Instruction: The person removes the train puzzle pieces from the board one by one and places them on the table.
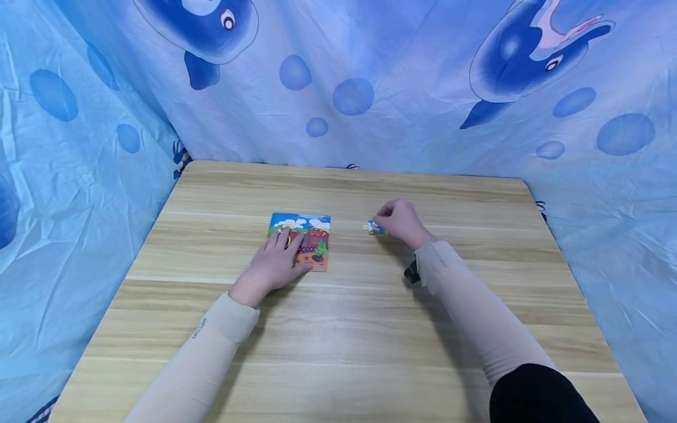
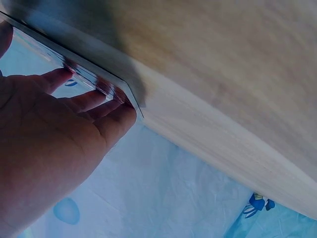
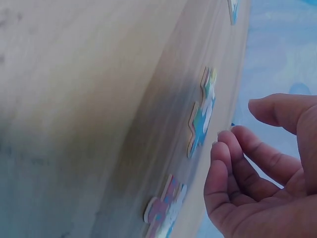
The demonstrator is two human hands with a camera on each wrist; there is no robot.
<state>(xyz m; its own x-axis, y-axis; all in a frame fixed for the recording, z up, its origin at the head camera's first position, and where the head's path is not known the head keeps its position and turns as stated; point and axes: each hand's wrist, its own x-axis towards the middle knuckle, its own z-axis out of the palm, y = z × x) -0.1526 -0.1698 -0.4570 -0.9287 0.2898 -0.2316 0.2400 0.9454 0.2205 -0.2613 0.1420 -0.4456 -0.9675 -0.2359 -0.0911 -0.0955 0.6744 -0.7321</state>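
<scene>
My left hand (image 1: pixel 273 261) rests with spread fingers on a picture puzzle board (image 1: pixel 320 235), which has blue sky, white clouds and a red building. In the left wrist view, the fingertips (image 2: pixel 124 114) lie against the board's picture side and hide part of it. Over to the right, my right hand (image 1: pixel 404 222) hovers at some loose puzzle pieces (image 1: pixel 374 227). The right wrist view shows its thumb apart from the loosely bent fingers, with nothing between them. Close by lie a blue and white piece (image 3: pixel 204 116) and a pinkish piece (image 3: pixel 166 210).
The wooden table (image 1: pixel 338 341) reaches back to a blue curtain (image 1: pixel 370 135) printed with dolphins and bubbles. The same curtain hangs along the left and right sides. A dark strap part (image 1: pixel 412 272) shows under the right wrist.
</scene>
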